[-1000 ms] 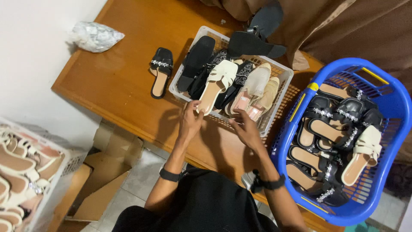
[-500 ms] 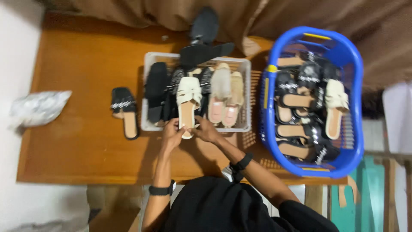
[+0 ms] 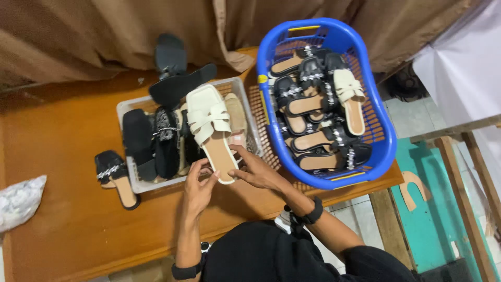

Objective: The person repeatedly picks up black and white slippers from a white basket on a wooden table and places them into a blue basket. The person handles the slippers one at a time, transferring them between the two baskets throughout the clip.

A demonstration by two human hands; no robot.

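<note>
Cream strappy slide sandal [image 3: 210, 128]: heel end pinched between both hands, toe end pointing away from the grip and lying across the other shoes in the white mesh tray [image 3: 125, 107]. Left hand [image 3: 198, 185] fingers curled on the heel's left edge, right hand [image 3: 253, 169] fingers clamped on the right edge and sole. Both grips clenched on the sandal, neither released.

Around the grip:
- just left of it, black flat sandals [image 3: 154, 141] packed in the tray, one with a chain strap
- further left, outside the tray, a lone black chain-strap sandal [image 3: 117, 177] on the wooden desk [image 3: 62, 230]
- beyond the toe end, a black block-heel shoe [image 3: 175, 70] resting on the tray's far rim
- right of the grip, a blue oval laundry basket [image 3: 383, 130] full of black sandals plus one cream one [image 3: 348, 96] (looks like the same model)
- far left, a crumpled clear plastic bag [image 3: 18, 201]

Step, as I read it: sandal being sorted, mid-handling over the tray. Next move would call for a level carry, clearing the tray rim and neighbouring straps.
</note>
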